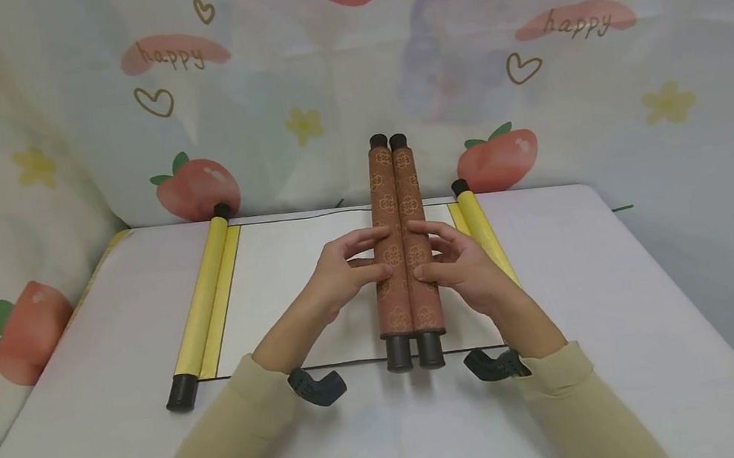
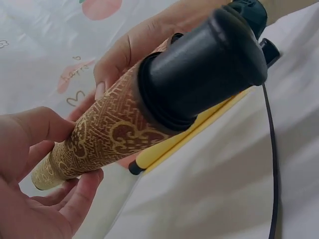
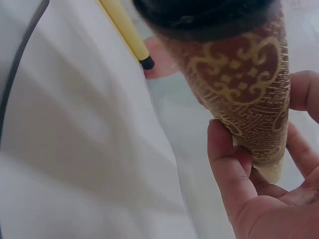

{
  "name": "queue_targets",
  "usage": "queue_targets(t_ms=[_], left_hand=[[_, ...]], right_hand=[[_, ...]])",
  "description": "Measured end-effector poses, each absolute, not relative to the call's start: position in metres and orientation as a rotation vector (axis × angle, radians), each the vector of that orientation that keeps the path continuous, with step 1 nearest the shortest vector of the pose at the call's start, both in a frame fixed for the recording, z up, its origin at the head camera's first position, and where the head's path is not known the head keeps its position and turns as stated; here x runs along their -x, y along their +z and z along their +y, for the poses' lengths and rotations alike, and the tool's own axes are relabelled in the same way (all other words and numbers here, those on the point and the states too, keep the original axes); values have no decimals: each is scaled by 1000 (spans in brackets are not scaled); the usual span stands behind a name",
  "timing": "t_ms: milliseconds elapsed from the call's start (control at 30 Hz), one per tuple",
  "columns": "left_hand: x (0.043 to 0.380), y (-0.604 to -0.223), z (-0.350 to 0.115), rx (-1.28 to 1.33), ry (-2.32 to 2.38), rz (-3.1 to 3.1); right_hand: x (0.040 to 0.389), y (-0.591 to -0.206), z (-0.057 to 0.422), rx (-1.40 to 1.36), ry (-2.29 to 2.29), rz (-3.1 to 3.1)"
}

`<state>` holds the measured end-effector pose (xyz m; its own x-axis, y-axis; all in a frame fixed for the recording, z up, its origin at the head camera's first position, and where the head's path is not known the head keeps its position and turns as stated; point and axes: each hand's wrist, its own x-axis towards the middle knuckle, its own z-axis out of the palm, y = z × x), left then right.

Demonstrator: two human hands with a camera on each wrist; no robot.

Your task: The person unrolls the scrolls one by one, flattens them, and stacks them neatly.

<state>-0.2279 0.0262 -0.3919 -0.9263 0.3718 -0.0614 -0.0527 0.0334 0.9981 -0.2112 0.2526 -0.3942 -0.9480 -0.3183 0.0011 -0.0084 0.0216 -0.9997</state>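
Note:
Two brown scroll rolls with a gold flower pattern and black end knobs lie side by side, raised over a white sheet point(image 1: 273, 298) in the head view. My left hand point(image 1: 344, 269) grips the left scroll roll point(image 1: 390, 256), thumb and fingers around its outer side. On the other side my right hand point(image 1: 461, 267) grips the right scroll roll point(image 1: 419, 261) the same way. Up close in the left wrist view, a black knob point(image 2: 204, 64) sticks out toward the camera. Whether the rolls belong to one scroll, I cannot tell.
The white sheet has a yellow roller with black ends at each side, a left roller point(image 1: 206, 298) and a right roller point(image 1: 484, 224). It lies on a white table point(image 1: 618, 322). Behind rises a cloth backdrop point(image 1: 339, 90) with printed fruit and hearts.

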Motion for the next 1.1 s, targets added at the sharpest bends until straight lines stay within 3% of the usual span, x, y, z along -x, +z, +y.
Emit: queue_targets(t_ms=[1100], left_hand=[[218, -401, -8, -445, 1956, 1892]], right_hand=[[195, -397, 232, 399, -1899, 2233]])
